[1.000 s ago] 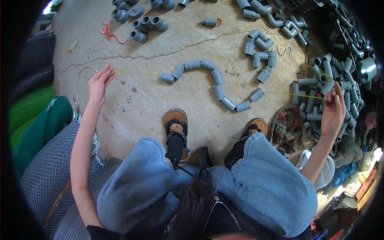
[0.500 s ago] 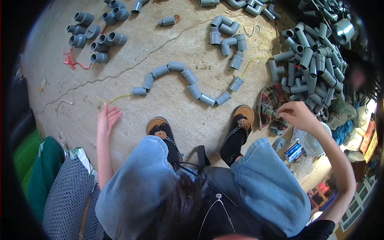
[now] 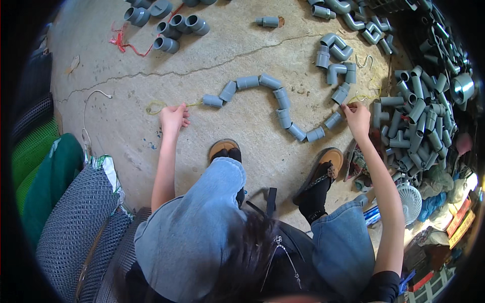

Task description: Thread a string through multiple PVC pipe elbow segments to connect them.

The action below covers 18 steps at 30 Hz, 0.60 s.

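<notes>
Several grey pipe couplings [image 3: 279, 97] are threaded on a yellow string [image 3: 155, 107] and lie in a curved chain on the concrete floor. My left hand [image 3: 173, 117] grips the string at the chain's left end, beside a small loop of it. My right hand [image 3: 356, 117] pinches the string at the chain's right end, next to the last coupling [image 3: 333, 120]. I sit with both knees in blue jeans below, one sandalled foot [image 3: 224, 149] near the left hand and the other foot [image 3: 323, 169] under the chain's right end.
A big heap of grey pipe fittings [image 3: 422, 113] fills the right side. Elbow fittings [image 3: 336, 60] lie beyond the chain, and more couplings [image 3: 172, 25] with red string [image 3: 124, 44] sit at the top left. A small white fan [image 3: 411, 199] and grey mesh sacks [image 3: 76, 222] lie nearby.
My left hand moved forward to the chain's left end and closed on the string. My right hand came in from the heap on the right to the chain's right end.
</notes>
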Motion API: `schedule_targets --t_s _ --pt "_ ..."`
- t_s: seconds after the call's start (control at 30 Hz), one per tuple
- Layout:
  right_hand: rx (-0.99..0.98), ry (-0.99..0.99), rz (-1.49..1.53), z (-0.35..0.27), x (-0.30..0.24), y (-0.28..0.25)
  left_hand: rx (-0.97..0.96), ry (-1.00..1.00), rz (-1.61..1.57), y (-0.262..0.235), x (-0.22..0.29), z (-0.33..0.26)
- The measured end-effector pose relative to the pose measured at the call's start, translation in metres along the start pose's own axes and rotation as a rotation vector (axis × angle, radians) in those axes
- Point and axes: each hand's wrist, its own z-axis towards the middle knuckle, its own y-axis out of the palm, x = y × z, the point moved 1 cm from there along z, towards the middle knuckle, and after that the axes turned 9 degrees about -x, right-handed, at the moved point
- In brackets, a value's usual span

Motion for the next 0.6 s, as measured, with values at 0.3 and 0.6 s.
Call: schedule_targets --t_s 0.3,0.6 --pt "0.234 -0.098 0.182 -0.016 -0.001 0.012 0.004 0.229 -0.485 0.041 0.006 -0.013" --pt "0.377 -0.006 0.094 -0.035 0.0 0.022 -0.137 -0.029 -0.531 0.047 0.002 -0.02"
